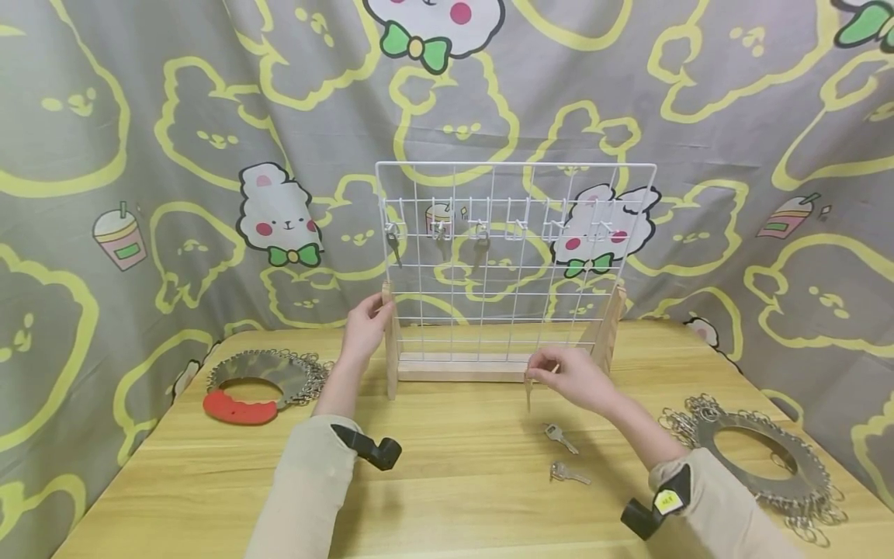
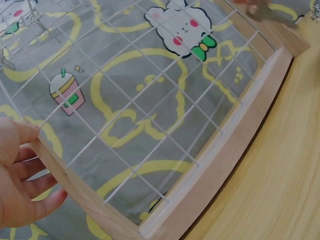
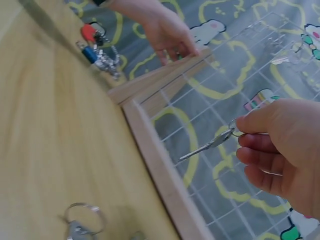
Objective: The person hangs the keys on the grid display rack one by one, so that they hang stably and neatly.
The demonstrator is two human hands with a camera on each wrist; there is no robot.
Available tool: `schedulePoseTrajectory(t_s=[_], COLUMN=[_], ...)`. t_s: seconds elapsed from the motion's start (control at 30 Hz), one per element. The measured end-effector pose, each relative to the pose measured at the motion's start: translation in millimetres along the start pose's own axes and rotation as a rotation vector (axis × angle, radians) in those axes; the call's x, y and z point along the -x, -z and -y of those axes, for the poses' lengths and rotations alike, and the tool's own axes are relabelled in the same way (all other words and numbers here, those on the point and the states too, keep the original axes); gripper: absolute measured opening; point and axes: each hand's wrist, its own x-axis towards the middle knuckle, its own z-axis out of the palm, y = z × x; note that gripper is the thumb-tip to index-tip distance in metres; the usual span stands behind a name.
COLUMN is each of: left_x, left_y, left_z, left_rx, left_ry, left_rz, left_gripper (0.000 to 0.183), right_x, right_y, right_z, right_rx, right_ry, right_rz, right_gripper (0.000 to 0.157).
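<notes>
Three keys hang at the left of the wire grid, three right hooks bear none, two loose keys lie nearer on the table, and the right hand pinches another key while the left hand grips the left post.

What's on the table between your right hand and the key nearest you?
Another key lies there, between the right hand and the nearest key, in the head view.

The grey curtain carries yellow animal outlines and white bears with pink cheeks and green bows, while the wire grid is white, its stand pale wood, the held key silver, the tabletop yellow-brown with streaky grain, the curved handle red and the sleeves beige
</notes>
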Motion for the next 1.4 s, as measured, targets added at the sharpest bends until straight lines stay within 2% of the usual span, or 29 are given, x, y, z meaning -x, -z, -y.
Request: schedulePoseTrajectory(t_s=[0.3,0.47,0.8,1.03,1.23,1.4], left_x=[1.7,2.3,1.7,1.5,1.4,0.8], left_y=[0.4,0.3,0.2,-0.1,-0.2,-0.1], left_z=[-0.7,-1.7,-0.6,-0.5,-0.4,0.4], left_rx=[-0.001,-0.009,0.001,-0.006,-0.002,0.006], left_ry=[-0.002,-0.003,0.002,0.003,-0.003,-0.002], left_rz=[-0.003,-0.006,-0.003,-0.001,-0.002,-0.002], left_gripper=[0.048,0.048,0.048,0.047,0.047,0.046], right_x=[-20.1,-30.7,-50.1,-61.4,-71.6,-80.2], right_y=[24.4,34.4,53.1,66.3,72.9,76.8], right_z=[15.0,25.1,44.8,57.0,66.4,74.0], right_rx=[0.046,0.051,0.073,0.091,0.067,0.053], right_ry=[0.027,0.016,0.102,0.083,0.113,0.103], right_rz=[-0.188,-0.243,-0.383,-0.427,-0.485,-0.518], right_gripper=[0.004,0.005,0.007,0.011,0.014,0.016])
